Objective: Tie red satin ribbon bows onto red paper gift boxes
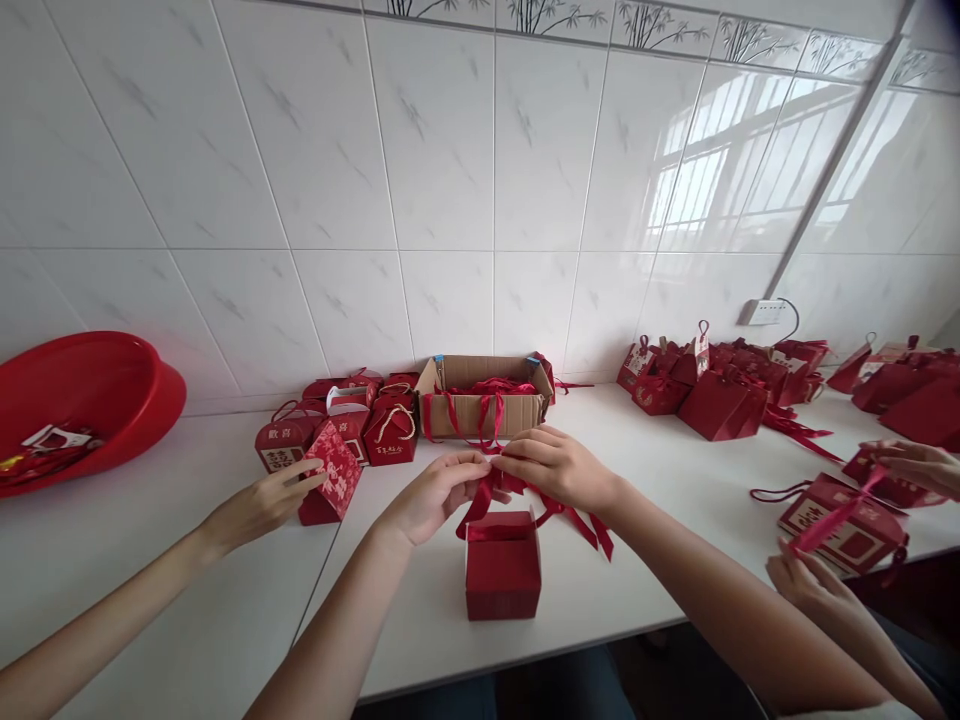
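A small red gift box (502, 565) stands on the white counter (187, 560) in front of me. Above its top, my left hand (431, 497) and my right hand (559, 467) meet, both pinching a dark red ribbon (525, 495). The ribbon's loose ends trail off to the right of the box. Behind my hands sits an open cardboard box (484, 400) holding more red ribbons.
From the left, another person's hand (259, 505) touches a patterned red box (332, 487) beside a cluster of finished red boxes (341, 420). At the right, a co-worker's hands (814, 585) tie ribbon on a flat red box (844, 525). A red basin (82, 400) and a pile of boxes (720, 385) lie farther off.
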Tool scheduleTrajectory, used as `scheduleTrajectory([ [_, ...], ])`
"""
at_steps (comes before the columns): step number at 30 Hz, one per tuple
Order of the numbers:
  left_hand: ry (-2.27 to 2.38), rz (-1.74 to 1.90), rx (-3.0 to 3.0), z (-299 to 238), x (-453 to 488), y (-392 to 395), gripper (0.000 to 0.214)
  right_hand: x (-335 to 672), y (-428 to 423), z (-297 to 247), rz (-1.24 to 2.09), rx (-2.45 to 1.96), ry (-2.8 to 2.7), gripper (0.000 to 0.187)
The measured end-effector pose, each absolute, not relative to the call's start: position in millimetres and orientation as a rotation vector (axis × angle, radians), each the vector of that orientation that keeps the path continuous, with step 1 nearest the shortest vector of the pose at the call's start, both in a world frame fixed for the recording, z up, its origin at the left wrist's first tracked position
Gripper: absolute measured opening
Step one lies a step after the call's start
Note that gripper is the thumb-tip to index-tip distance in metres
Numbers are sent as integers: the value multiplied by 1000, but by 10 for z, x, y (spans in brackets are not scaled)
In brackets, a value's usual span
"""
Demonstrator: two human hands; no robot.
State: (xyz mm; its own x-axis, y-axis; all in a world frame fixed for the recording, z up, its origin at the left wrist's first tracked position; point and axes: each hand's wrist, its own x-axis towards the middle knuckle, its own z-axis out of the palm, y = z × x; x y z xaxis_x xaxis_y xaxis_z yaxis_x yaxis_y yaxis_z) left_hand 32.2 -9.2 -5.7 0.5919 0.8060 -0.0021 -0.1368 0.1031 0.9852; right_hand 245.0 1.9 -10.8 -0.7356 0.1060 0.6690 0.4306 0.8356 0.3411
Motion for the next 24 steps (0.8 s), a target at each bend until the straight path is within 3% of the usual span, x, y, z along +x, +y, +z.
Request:
scheduleTrajectory([
  [10, 756, 932, 1419, -99, 323, -119, 26, 2446, 90, -193, -566, -386, -2278, 31],
  [16, 1090, 1119, 1980, -99, 292, -273, 12, 2371, -18, -370, -120, -534, -2012, 34],
  [20, 1278, 1249, 2473, -121, 240, -373, 21, 2333, -135, -536, 126, -623, -1823, 35],
  [24, 1313, 1228, 2494, -124, 195, -423, 21, 2295, -189, -608, 284, -650, -1738, 31],
])
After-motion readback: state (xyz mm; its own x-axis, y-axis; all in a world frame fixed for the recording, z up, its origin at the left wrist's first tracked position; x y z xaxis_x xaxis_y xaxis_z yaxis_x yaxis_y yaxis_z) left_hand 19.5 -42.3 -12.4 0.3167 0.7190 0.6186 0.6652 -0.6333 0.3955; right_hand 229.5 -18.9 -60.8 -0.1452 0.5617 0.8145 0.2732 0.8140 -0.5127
